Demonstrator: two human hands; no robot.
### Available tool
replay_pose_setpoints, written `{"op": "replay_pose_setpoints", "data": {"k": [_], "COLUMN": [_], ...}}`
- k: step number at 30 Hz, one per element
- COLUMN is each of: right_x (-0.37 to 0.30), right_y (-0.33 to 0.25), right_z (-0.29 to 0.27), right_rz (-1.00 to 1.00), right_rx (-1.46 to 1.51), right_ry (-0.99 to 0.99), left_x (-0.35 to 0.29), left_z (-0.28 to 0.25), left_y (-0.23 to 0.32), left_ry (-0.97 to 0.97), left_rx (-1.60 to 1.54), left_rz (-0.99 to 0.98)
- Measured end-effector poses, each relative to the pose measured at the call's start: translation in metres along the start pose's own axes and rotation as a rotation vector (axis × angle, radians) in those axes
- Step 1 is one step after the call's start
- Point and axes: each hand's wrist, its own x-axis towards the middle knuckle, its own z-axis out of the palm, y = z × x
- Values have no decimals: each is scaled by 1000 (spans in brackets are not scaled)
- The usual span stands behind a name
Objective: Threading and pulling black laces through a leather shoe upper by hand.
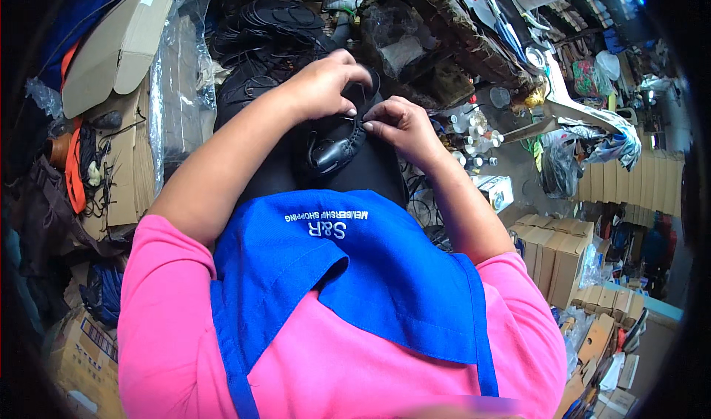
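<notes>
A glossy black shoe (337,152) rests on my dark-clothed lap, its rounded toe toward me. Over its far, left part arches my left hand (326,85), thumb and forefinger apart, the fingertips slightly blurred. My right hand (406,128) sits at the shoe's right side. Its thumb and forefinger are pinched together at the row of lacing (358,131); whatever thin thing lies between them is too small to make out. Both hands partly cover the shoe's upper.
Coiled black cords (270,22) lie beyond my knees. Flattened cardboard (118,48) and clear plastic wrap (181,85) stand at left. Small bottles (474,134) cluster right of my right hand, with stacked cardboard boxes (552,252) nearer me. A blue apron (348,271) covers my front.
</notes>
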Motion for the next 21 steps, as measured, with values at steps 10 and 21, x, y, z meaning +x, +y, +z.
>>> {"op": "replay_pose_setpoints", "data": {"k": [10,21], "right_x": [-30,-39], "right_y": [-7,-16], "right_z": [12,19], "right_rz": [-133,-9], "right_rx": [-378,-424], "right_ry": [130,118], "left_x": [-75,-67], "left_z": [1,19], "left_y": [29,22], "left_ry": [253,304], "left_rx": [-51,210], "left_rz": [-140,26]}}
